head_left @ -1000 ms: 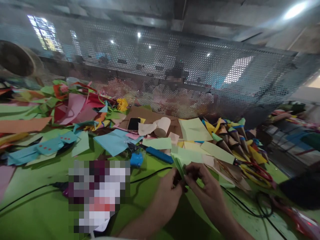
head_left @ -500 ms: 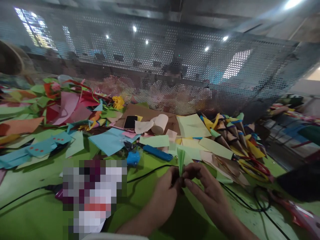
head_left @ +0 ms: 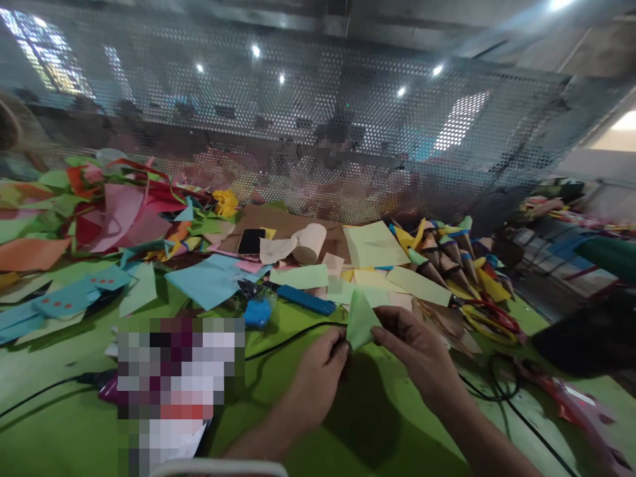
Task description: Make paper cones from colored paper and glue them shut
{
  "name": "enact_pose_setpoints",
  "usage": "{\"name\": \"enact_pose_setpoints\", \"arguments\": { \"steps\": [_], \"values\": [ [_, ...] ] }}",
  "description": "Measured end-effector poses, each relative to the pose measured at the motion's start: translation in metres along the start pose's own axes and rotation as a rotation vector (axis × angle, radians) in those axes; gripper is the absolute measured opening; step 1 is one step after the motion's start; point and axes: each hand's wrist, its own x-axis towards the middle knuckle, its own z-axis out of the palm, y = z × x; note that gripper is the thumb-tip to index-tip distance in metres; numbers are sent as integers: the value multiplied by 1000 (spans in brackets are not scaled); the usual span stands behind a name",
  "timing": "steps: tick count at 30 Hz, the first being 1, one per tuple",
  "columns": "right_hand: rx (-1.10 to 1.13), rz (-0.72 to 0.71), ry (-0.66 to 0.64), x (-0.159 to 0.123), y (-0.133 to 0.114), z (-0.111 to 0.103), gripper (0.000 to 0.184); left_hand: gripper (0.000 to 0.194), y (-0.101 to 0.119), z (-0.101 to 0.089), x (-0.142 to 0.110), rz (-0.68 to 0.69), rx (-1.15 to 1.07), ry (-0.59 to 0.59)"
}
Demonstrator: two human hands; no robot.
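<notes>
A pale green folded paper (head_left: 361,322) is held up between my two hands, above the green table (head_left: 298,424). Its layers are stacked into a triangular shape that narrows toward the bottom. My left hand (head_left: 325,361) pinches the lower left edge between thumb and fingers. On the other side, my right hand (head_left: 410,341) grips the right corner with thumb and fingertips. A blue-handled cutter (head_left: 305,299) lies just beyond my hands, beside a small blue object (head_left: 257,313) in clear plastic.
A heap of coloured paper (head_left: 119,215) spreads along the back left. A paper roll (head_left: 309,243) and phone (head_left: 252,242) lie behind my hands. At right are paper cones (head_left: 447,255), yellow-handled scissors (head_left: 489,324), black cable (head_left: 504,395) and a pink hot glue gun (head_left: 579,411). Perforated metal (head_left: 298,132) stands behind.
The folded paper has turned from edge-on to showing its flat triangular face. My right hand has shifted a little right, to the paper's corner. The camera view has swung slightly.
</notes>
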Motion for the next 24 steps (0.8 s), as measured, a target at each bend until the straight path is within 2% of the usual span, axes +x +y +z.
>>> {"name": "enact_pose_setpoints", "arguments": {
  "steps": [6, 11, 19, 24],
  "values": [
    [34, 22, 20, 0, 0, 3, 32, 25, -7, 1, 0, 55, 125, 6],
    [68, 51, 19, 0, -1, 4, 31, 22, -6, 0, 0, 99, 94, -20],
    [175, 113, -101, 0, -8, 5, 30, 23, -4, -4, 1, 60, 122, 16],
    [197, 112, -63, -1, -6, 4, 27, 30, -6, -5, 1, 43, 198, -3]
  ]
}}
